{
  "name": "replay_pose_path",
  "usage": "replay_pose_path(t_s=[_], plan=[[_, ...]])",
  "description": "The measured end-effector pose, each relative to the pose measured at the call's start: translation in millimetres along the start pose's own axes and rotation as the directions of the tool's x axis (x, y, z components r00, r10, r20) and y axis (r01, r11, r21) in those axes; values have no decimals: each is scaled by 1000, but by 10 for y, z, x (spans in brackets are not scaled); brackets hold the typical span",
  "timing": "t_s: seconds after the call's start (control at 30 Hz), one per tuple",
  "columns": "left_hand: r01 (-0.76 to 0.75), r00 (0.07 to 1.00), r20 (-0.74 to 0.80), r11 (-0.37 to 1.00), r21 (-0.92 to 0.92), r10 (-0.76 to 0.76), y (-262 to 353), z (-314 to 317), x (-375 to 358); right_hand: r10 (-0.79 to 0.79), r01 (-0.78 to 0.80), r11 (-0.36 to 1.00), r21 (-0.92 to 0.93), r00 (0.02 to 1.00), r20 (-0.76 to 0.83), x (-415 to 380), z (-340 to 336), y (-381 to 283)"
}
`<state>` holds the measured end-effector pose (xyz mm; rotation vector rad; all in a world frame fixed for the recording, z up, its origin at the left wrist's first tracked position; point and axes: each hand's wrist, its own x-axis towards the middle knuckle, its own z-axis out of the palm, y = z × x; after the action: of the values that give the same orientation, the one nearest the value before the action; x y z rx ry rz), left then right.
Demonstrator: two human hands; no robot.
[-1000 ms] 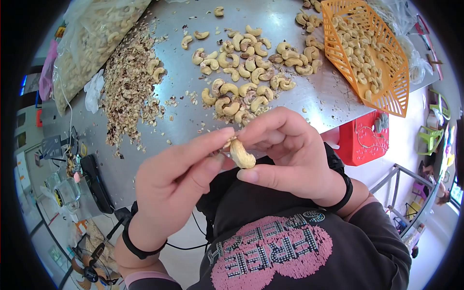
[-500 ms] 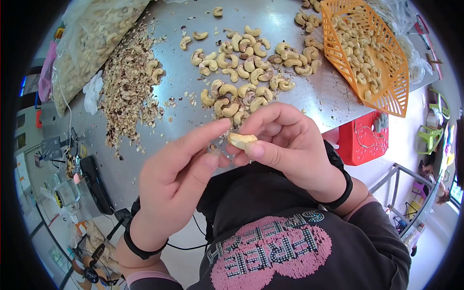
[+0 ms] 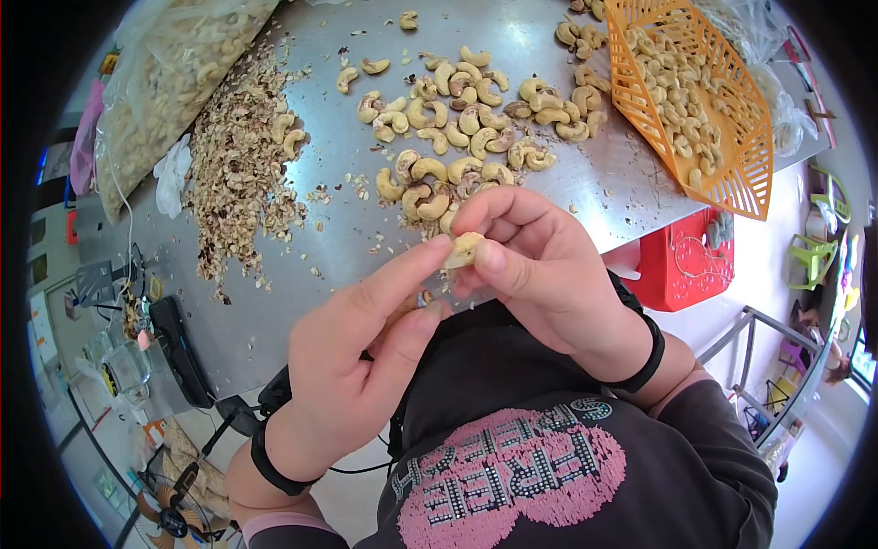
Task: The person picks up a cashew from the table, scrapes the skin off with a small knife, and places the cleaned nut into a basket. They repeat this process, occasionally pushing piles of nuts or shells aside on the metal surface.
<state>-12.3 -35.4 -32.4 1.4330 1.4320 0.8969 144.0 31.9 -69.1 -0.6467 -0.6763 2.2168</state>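
A pale yellow cashew nut is pinched between the thumb and fingers of my right hand, above the table's near edge. My left hand is just to its left, with the index fingertip at or very near the nut. Its thumb is apart from the index finger and the other fingers curl behind. A small brownish bit shows between the thumb and those fingers, too hidden to name. Loose cashews, some with reddish-brown skin patches, lie on the metal table just beyond both hands.
A heap of skin flakes and crumbs lies at the left, beside a big clear bag of cashews. At the right edge stands an orange slatted basket with pale cashews in it. A red stool is below that edge.
My left hand has moved right and slightly down, bringing its index fingertip closer to the cashew nut. The nut has turned and risen slightly in my right hand's pinch.
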Motion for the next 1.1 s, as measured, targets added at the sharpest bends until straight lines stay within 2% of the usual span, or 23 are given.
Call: replay_pose_path(t_s=[0.2,0.3,0.37,0.5,0.57,0.6,0.67,0.8,0.9,1.0,1.07,1.1], plan=[[37,999,27,993,-116,-34,23,-8,-14,22,-22,1000,10,999,36,2,-46,25],[79,997,-8,987,-138,-81,29,-57,-14,18,-18,1000,-5,998,67,-2,-31,30],[-10,999,38,999,40,9,16,-111,-6,4,-7,1000,19,991,136,-13,-11,21],[-14,1000,-11,998,67,14,32,-93,5,6,-4,1000,-13,986,164,-25,-42,15],[-152,988,23,981,125,150,7,-86,23,-2,4,1000,-12,986,167,-29,-41,15],[-151,988,23,981,124,150,12,-92,29,-2,4,1000,-13,986,167,-32,-38,16],[-189,976,129,976,107,174,29,-110,38,-25,27,1000,-8,985,170,-36,-28,19],[-182,977,128,981,74,171,0,-88,37,-31,33,999,-4,988,154,-48,-13,23],[-217,969,143,969,115,200,-7,-93,39,-36,36,999,0,988,147,-53,-6,31],[-211,972,132,971,112,196,2,-65,46,-26,29,999,-27,993,118,-66,13,24],[-298,954,19,941,164,299,-19,-24,68,-13,19,998,-67,996,87,-79,16,21],[-297,954,19,941,164,298,-45,-24,74,-13,19,998,-67,996,87,-75,16,35]])
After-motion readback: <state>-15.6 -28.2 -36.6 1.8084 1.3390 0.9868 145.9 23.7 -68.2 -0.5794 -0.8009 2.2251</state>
